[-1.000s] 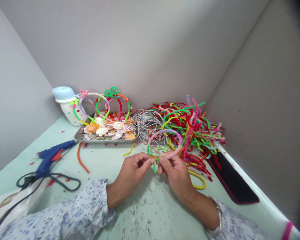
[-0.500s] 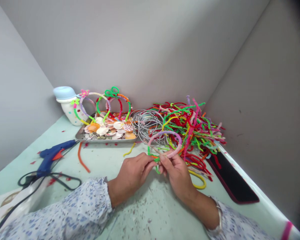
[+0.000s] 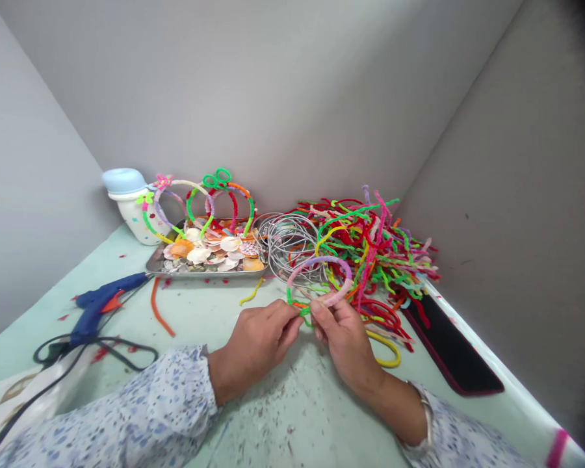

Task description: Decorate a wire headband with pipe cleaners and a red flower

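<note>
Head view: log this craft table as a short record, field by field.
Left hand: pinches a green pipe cleaner at the end of the headband
Right hand: grips the headband, which is wrapped in purple and pink
Behind the hands: pile of pipe cleaners, bare wire hoops
Far left: tray of shells, finished headbands standing over it, white jar with a blue lid
Near left: blue glue gun, cord looped on the table
Right: dark phone lying flat
</note>
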`<move>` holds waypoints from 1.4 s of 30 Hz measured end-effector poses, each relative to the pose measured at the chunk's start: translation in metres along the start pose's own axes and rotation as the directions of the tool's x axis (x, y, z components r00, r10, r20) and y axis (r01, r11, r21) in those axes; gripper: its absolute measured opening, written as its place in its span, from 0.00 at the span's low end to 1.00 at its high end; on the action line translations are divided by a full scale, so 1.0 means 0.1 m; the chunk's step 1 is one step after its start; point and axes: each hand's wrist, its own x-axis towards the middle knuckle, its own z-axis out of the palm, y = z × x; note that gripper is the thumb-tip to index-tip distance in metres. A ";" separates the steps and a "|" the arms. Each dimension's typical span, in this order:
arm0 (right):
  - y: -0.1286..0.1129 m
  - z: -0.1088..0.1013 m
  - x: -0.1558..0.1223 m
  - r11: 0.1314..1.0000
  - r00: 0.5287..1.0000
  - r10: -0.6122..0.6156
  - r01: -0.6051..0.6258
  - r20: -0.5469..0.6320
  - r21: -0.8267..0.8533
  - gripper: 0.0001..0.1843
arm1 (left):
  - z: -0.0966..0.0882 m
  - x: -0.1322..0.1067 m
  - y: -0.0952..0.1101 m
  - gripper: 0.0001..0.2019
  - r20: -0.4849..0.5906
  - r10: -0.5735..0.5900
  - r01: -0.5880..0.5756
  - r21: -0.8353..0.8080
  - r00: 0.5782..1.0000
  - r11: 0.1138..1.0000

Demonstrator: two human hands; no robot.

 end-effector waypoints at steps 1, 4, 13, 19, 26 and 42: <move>0.00 0.01 0.00 1.000 1.000 0.008 -0.008 -0.002 -0.004 0.14 | 0.01 0.00 0.00 0.06 -0.009 0.003 -0.003 0.028 1.000 1.000; -0.01 0.02 -0.01 1.000 1.000 0.023 -0.023 -0.001 -0.010 0.14 | 0.02 0.00 -0.01 0.05 -0.042 0.038 -0.033 0.118 0.998 0.992; -0.01 0.03 -0.02 0.999 1.000 0.012 -0.012 0.015 -0.051 0.16 | -0.03 0.00 -0.02 0.07 -0.014 0.247 -0.221 0.394 0.969 0.892; -0.03 0.03 0.00 0.999 0.999 -0.029 0.027 -0.034 -0.033 0.14 | -0.03 0.01 0.00 0.07 0.006 0.031 -0.031 0.181 1.000 0.983; -0.03 0.02 0.02 0.999 0.998 -0.036 0.033 -0.060 -0.041 0.13 | -0.01 0.07 0.09 0.10 0.258 -0.431 0.502 -0.453 0.865 0.737; -0.01 0.00 0.03 0.997 0.996 -0.048 0.044 -0.071 -0.064 0.13 | -0.04 0.16 0.10 0.10 0.665 -0.441 0.654 -0.729 0.603 -0.204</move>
